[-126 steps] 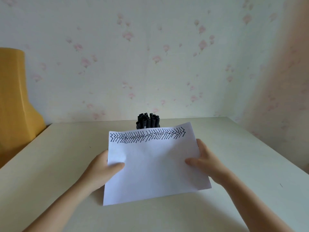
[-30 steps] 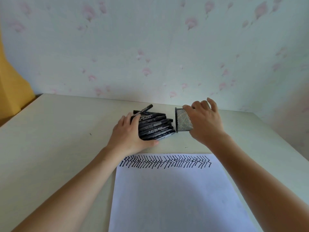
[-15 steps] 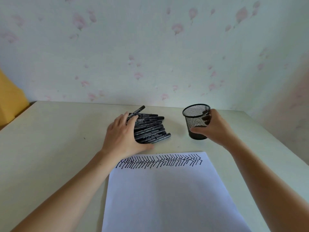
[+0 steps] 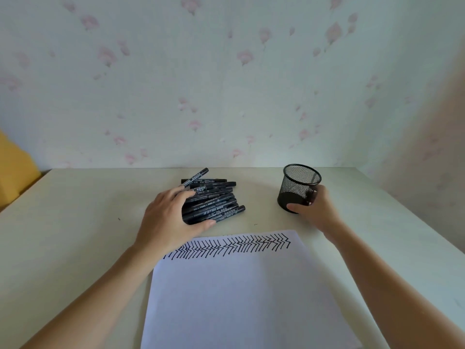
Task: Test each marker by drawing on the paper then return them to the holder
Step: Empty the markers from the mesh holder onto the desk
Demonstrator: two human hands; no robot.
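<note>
1. My left hand (image 4: 171,220) lies spread over the markers (image 4: 214,200) — light, slick, roll easily.
2. My right hand (image 4: 314,207) grips the empty-looking mesh holder (image 4: 299,187) low.
3. I'd pinch each marker mid-barrel, beside the paper (image 4: 241,293).

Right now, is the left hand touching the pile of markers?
Touching. The head view shows the left hand with its fingers laid over the near end of the marker pile and its thumb against the nearest marker.

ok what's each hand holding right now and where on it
The right hand grips the mesh holder low on its side wall, near the base. The left hand holds nothing; it rests against the pile of markers.
</note>
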